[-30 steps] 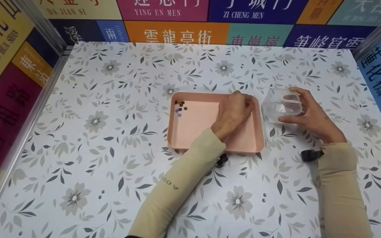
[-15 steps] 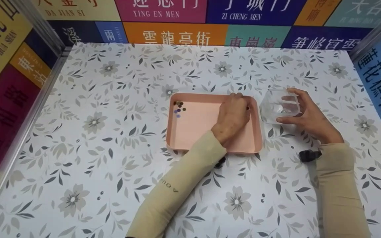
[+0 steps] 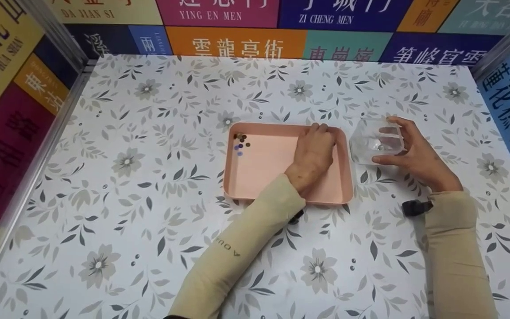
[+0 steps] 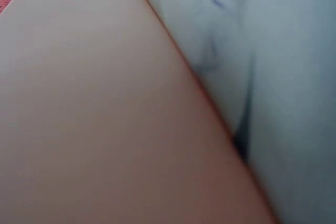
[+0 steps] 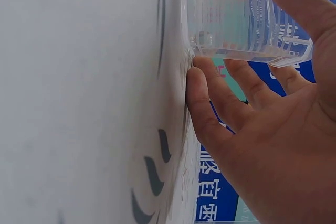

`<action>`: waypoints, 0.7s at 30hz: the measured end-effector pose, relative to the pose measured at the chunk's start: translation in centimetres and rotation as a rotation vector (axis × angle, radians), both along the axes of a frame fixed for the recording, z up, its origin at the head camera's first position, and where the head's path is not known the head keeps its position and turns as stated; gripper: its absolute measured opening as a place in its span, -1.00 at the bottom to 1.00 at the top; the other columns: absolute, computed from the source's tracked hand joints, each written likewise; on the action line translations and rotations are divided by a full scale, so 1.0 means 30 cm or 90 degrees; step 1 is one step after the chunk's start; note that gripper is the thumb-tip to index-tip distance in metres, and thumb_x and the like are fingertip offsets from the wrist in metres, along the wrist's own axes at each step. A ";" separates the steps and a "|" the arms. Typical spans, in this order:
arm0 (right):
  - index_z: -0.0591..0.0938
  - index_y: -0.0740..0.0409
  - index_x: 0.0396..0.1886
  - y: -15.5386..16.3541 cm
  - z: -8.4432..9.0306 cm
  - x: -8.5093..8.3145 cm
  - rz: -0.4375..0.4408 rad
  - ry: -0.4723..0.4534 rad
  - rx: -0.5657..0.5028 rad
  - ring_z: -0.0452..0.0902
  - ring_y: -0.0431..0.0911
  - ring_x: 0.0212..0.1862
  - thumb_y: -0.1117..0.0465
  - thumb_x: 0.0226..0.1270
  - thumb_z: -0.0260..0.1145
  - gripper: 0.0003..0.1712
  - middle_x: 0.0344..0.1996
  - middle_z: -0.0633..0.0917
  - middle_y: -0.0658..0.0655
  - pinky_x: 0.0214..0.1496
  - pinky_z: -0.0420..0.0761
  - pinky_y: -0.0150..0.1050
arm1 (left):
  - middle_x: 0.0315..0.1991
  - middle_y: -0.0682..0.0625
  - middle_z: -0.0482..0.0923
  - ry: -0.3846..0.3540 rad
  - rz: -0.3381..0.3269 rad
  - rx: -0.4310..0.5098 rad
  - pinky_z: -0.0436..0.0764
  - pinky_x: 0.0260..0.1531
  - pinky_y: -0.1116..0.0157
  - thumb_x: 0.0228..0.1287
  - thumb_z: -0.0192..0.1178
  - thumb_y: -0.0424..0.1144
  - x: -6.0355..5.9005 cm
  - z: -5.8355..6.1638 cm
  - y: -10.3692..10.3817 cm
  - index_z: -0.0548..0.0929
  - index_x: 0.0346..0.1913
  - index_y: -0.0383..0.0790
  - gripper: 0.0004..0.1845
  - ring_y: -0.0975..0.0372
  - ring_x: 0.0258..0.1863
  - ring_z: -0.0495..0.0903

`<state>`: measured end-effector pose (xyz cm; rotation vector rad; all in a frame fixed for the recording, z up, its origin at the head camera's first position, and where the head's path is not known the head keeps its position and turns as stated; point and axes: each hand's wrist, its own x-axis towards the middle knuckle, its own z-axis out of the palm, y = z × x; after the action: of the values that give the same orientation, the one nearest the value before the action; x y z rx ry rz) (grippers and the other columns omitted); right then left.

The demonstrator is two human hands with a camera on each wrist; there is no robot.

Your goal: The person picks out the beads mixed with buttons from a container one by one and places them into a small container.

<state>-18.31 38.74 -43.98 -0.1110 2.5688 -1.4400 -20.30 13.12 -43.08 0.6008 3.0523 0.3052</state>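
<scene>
Head view: a pink tray (image 3: 259, 186) lies flat near the middle of a table (image 3: 148, 248) covered in a grey floral print. The left hand (image 3: 314, 153) rests inside the tray at its far right corner, back of the hand upward, with the fingers bent down toward the tray floor by the rim; the fingertips are hidden beneath the hand, so it cannot be told whether they pinch anything. A small cluster of dark and bluish beads (image 3: 240, 141) sits in the far left corner of the tray, well apart from the left hand. Just beside the right edge of the tray stands a clear plastic container (image 3: 375, 141) on the table — the right hand (image 3: 414, 153) grips it from the right side, thumb on the near wall and fingers curled round the far wall. Right wrist view: the container (image 5: 236, 19) is transparent with ribbed walls, its base is on the tabletop, and the fingers (image 5: 210, 108) of the right hand wrap beside and under its lower edge. Left wrist view: only a blurred stretch of the tray surface (image 4: 94, 108) and the adjoining table covering is visible — no hand detail can be read from it. Both forearms wear cream sleeves (image 3: 237, 252). Coloured panels with printed lettering (image 3: 237, 44) wall in the table on three sides.
</scene>
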 end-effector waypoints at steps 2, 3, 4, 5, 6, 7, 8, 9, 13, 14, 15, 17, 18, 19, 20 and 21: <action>0.08 -0.28 0.63 -0.001 0.001 0.001 0.000 -0.001 -0.002 0.42 0.01 0.45 0.28 0.20 0.59 0.17 0.51 0.36 0.19 0.13 0.55 -0.56 | 0.07 0.11 0.69 0.002 -0.001 0.001 0.54 0.19 0.22 0.52 0.17 -0.18 -0.001 -0.001 0.000 0.81 0.07 0.08 -0.75 0.24 0.16 0.59; 0.08 -0.28 0.63 -0.001 0.002 0.001 -0.001 -0.001 -0.002 0.42 0.01 0.45 0.28 0.20 0.59 0.17 0.51 0.36 0.18 0.14 0.55 -0.56 | 0.06 0.11 0.70 0.004 -0.001 0.002 0.54 0.19 0.22 0.52 0.18 -0.18 -0.002 -0.001 0.000 0.81 0.06 0.08 -0.76 0.23 0.15 0.59; 0.08 -0.28 0.63 -0.001 0.003 0.000 -0.001 -0.002 -0.003 0.42 0.02 0.45 0.29 0.20 0.59 0.17 0.51 0.36 0.18 0.14 0.56 -0.56 | 0.06 0.11 0.70 0.006 -0.002 0.005 0.54 0.18 0.22 0.52 0.18 -0.18 -0.003 -0.001 0.000 0.81 0.06 0.08 -0.76 0.23 0.15 0.59; 0.08 -0.28 0.63 -0.001 0.004 0.000 -0.003 -0.004 -0.004 0.42 0.02 0.46 0.28 0.20 0.59 0.18 0.51 0.36 0.17 0.14 0.56 -0.56 | 0.06 0.11 0.70 0.006 -0.002 0.009 0.54 0.17 0.22 0.52 0.19 -0.19 -0.004 -0.002 -0.001 0.81 0.05 0.08 -0.77 0.23 0.15 0.59; 0.07 -0.27 0.63 -0.002 0.005 0.000 -0.004 -0.005 -0.004 0.42 0.03 0.46 0.28 0.20 0.59 0.18 0.51 0.36 0.17 0.14 0.56 -0.56 | 0.06 0.10 0.71 0.006 -0.003 0.011 0.54 0.17 0.22 0.52 0.19 -0.19 -0.004 -0.001 -0.001 0.81 0.05 0.08 -0.77 0.23 0.15 0.59; 0.07 -0.27 0.63 -0.001 0.005 0.000 -0.006 -0.007 -0.004 0.41 0.03 0.46 0.28 0.20 0.59 0.18 0.51 0.36 0.16 0.14 0.56 -0.56 | 0.06 0.10 0.71 0.005 -0.003 0.011 0.54 0.17 0.22 0.51 0.20 -0.19 -0.005 -0.001 0.000 0.80 0.05 0.09 -0.77 0.22 0.15 0.59; 0.07 -0.27 0.63 -0.001 0.005 0.000 -0.007 -0.009 -0.005 0.41 0.03 0.46 0.29 0.20 0.59 0.18 0.51 0.36 0.16 0.14 0.56 -0.56 | 0.06 0.10 0.71 0.003 -0.003 0.012 0.54 0.16 0.22 0.51 0.20 -0.19 -0.005 0.000 -0.001 0.80 0.05 0.08 -0.77 0.22 0.14 0.60; 0.07 -0.27 0.63 -0.001 0.004 -0.001 -0.007 -0.010 -0.006 0.41 0.03 0.46 0.29 0.20 0.59 0.18 0.51 0.35 0.15 0.14 0.56 -0.56 | 0.07 0.10 0.71 0.002 -0.002 0.010 0.54 0.17 0.22 0.51 0.20 -0.18 -0.005 -0.001 -0.001 0.80 0.06 0.08 -0.77 0.22 0.15 0.62; 0.06 -0.26 0.63 -0.002 0.002 0.000 -0.006 -0.012 -0.010 0.39 0.03 0.47 0.30 0.21 0.58 0.18 0.51 0.34 0.14 0.12 0.57 -0.55 | 0.11 0.10 0.70 -0.010 -0.002 -0.002 0.59 0.18 0.22 0.52 0.19 -0.20 -0.003 -0.005 0.000 0.79 0.09 0.06 -0.75 0.22 0.15 0.67; 0.06 -0.25 0.63 -0.002 0.002 0.000 -0.006 -0.012 -0.009 0.39 0.03 0.46 0.30 0.21 0.58 0.18 0.51 0.34 0.14 0.11 0.57 -0.55 | 0.11 0.09 0.70 -0.012 -0.001 -0.001 0.61 0.16 0.21 0.52 0.18 -0.22 -0.002 -0.007 0.001 0.79 0.07 0.05 -0.76 0.22 0.14 0.68; 0.06 -0.25 0.63 -0.003 0.002 0.000 -0.005 -0.011 -0.010 0.39 0.02 0.46 0.30 0.21 0.59 0.18 0.51 0.34 0.14 0.11 0.58 -0.55 | 0.10 0.09 0.70 -0.015 0.000 0.001 0.63 0.13 0.20 0.51 0.18 -0.24 -0.001 -0.009 0.002 0.80 0.04 0.04 -0.76 0.22 0.12 0.69; 0.07 -0.25 0.63 -0.004 0.002 0.002 -0.006 -0.010 -0.011 0.39 0.02 0.45 0.30 0.21 0.59 0.17 0.50 0.35 0.14 0.11 0.58 -0.55 | 0.07 0.07 0.70 -0.024 0.001 0.018 0.67 0.03 0.19 0.49 0.18 -0.29 0.001 -0.011 0.001 0.81 -0.03 -0.01 -0.79 0.20 0.07 0.72; 0.07 -0.25 0.63 -0.004 0.001 0.002 -0.006 -0.010 -0.010 0.39 0.02 0.45 0.30 0.20 0.59 0.17 0.50 0.35 0.14 0.10 0.58 -0.56 | 0.04 0.06 0.71 -0.030 0.004 0.031 0.67 -0.01 0.19 0.48 0.18 -0.31 0.001 -0.012 0.001 0.81 -0.08 -0.02 -0.80 0.20 0.03 0.73; 0.07 -0.25 0.63 -0.005 0.000 0.002 -0.006 -0.010 -0.010 0.39 0.03 0.45 0.30 0.21 0.59 0.17 0.50 0.35 0.14 0.10 0.58 -0.55 | 0.02 0.06 0.72 -0.034 0.005 0.042 0.67 -0.03 0.19 0.48 0.18 -0.33 0.002 -0.013 0.000 0.80 -0.12 -0.04 -0.80 0.20 0.00 0.73; 0.07 -0.24 0.63 -0.005 -0.001 0.003 -0.006 -0.010 -0.011 0.40 0.03 0.45 0.30 0.20 0.59 0.17 0.50 0.35 0.15 0.10 0.58 -0.55 | -0.01 0.05 0.72 -0.040 0.006 0.052 0.66 -0.05 0.21 0.48 0.17 -0.35 0.003 -0.014 0.000 0.80 -0.16 -0.05 -0.80 0.20 -0.03 0.74; 0.07 -0.24 0.62 -0.005 -0.001 0.003 -0.005 -0.011 -0.014 0.39 0.03 0.45 0.31 0.21 0.58 0.17 0.50 0.35 0.14 0.11 0.58 -0.55 | -0.03 0.05 0.73 -0.047 0.005 0.062 0.66 -0.05 0.21 0.48 0.17 -0.36 0.003 -0.014 -0.001 0.79 -0.17 -0.07 -0.80 0.20 -0.05 0.74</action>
<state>-18.22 38.58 -44.02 -0.0907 2.5433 -1.4660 -20.22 13.08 -43.51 0.5684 2.9841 0.4677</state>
